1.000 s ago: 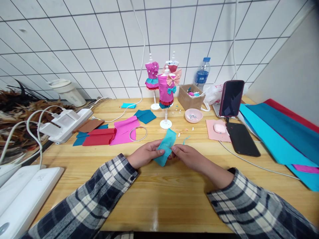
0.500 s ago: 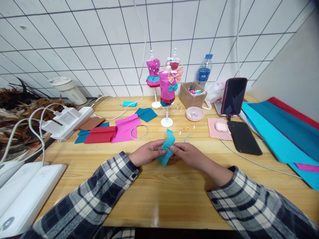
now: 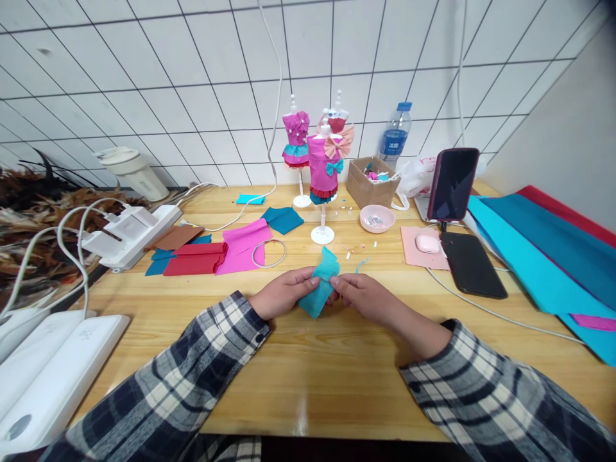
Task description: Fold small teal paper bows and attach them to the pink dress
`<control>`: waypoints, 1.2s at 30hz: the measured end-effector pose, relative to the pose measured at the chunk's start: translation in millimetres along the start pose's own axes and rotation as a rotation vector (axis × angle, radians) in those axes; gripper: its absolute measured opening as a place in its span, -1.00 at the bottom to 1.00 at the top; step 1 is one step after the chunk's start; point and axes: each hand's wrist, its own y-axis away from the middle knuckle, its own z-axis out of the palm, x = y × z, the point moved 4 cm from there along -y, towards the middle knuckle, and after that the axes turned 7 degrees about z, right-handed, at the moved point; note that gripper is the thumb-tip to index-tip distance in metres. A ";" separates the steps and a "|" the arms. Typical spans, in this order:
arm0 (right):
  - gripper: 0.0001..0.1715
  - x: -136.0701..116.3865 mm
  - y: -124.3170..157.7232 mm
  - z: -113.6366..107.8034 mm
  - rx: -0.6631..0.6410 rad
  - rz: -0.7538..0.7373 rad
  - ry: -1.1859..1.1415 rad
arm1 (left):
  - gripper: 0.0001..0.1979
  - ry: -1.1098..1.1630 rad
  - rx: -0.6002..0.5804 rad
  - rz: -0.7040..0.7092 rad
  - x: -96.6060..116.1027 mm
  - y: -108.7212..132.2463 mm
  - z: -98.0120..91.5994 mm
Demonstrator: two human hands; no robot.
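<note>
Between my two hands is a small turquoise piece of crepe paper [image 3: 317,297], held above the table and tilted. My left hand [image 3: 285,292] pinches its left edge, thumb on top. My right hand [image 3: 360,294] pinches the right side near the middle; its lower fingers are partly hidden behind the paper. Just beyond stands a mini mannequin [image 3: 323,168] in a pink crepe dress, with a peach bow and a turquoise bow on it. A thin turquoise scrap [image 3: 362,264] lies by my right hand.
Two more dressed mannequins stand behind, one in pink [image 3: 295,133]. Red crepe paper [image 3: 195,259], pink crepe paper [image 3: 243,247] and a metal ring [image 3: 268,254] lie left. Rightward are a pink bowl [image 3: 377,219], a cardboard box [image 3: 368,186], a black phone [image 3: 472,265] and a cable.
The turquoise paper has flattened and spread wider between my fingers, its curled top straightening. Both hands stay in nearly the same place.
</note>
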 end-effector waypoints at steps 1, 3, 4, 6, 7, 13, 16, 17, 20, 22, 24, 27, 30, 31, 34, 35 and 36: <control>-0.44 -0.5 0.0 0.1 -0.006 -0.009 -0.005 | -0.66 0.017 -0.001 -0.011 -0.8 0.0 -0.3; -0.43 -1.0 0.0 0.5 -0.020 -0.029 -0.013 | -0.64 0.039 0.001 -0.033 -2.8 0.2 -1.1; -0.43 -1.0 0.1 0.8 -0.027 -0.037 -0.015 | -0.63 0.043 0.004 -0.040 -3.5 0.4 -1.6; -0.43 -0.4 0.1 1.2 -0.037 -0.045 -0.019 | -0.61 0.045 0.005 -0.047 -4.4 0.8 -2.2; -0.43 0.1 0.1 1.3 -0.042 -0.046 -0.022 | -0.61 0.045 0.005 -0.050 -4.7 1.1 -2.3; -0.43 3.5 -0.4 2.2 -0.062 -0.039 -0.031 | -0.61 0.073 -0.003 -0.061 -6.1 1.8 -1.3; -0.42 5.7 -0.8 2.3 -0.056 0.011 -0.046 | -0.64 0.072 -0.016 -0.040 -6.2 1.3 -1.0; -0.41 6.1 -0.7 2.0 -0.052 0.027 -0.041 | -0.64 0.066 -0.019 -0.033 -6.0 1.2 -1.1; -0.40 5.4 -0.4 0.7 -0.041 0.035 0.018 | -0.63 0.059 -0.024 -0.029 -5.7 1.1 -1.2; -0.40 4.7 -0.3 0.2 -0.038 0.019 0.056 | -0.61 0.063 -0.024 -0.033 -5.4 1.0 -1.2; -0.40 5.2 -0.7 0.4 -0.034 0.009 0.072 | -0.61 0.067 -0.019 -0.030 -4.9 0.8 -1.2; -0.41 6.6 -1.6 2.4 -0.035 -0.012 0.073 | -0.62 0.077 -0.024 -0.034 -4.8 0.4 -0.3; -0.41 7.8 -2.5 4.0 -0.030 -0.028 0.059 | -0.63 0.073 -0.037 -0.030 -5.0 0.0 0.9; -0.41 7.8 -2.7 4.1 -0.025 -0.034 0.054 | -0.63 0.067 -0.038 -0.023 -4.9 -0.2 1.1; -0.44 5.9 -2.6 4.8 -0.028 -0.073 0.034 | -0.64 0.055 -0.034 -0.007 -5.0 -0.8 1.3; -0.45 5.0 -2.5 5.2 -0.037 -0.087 0.021 | -0.64 0.055 -0.032 -0.007 -5.2 -1.0 1.2; -0.46 4.2 -2.4 5.7 -0.045 -0.099 0.006 | -0.64 0.057 -0.029 -0.009 -5.4 -1.1 1.1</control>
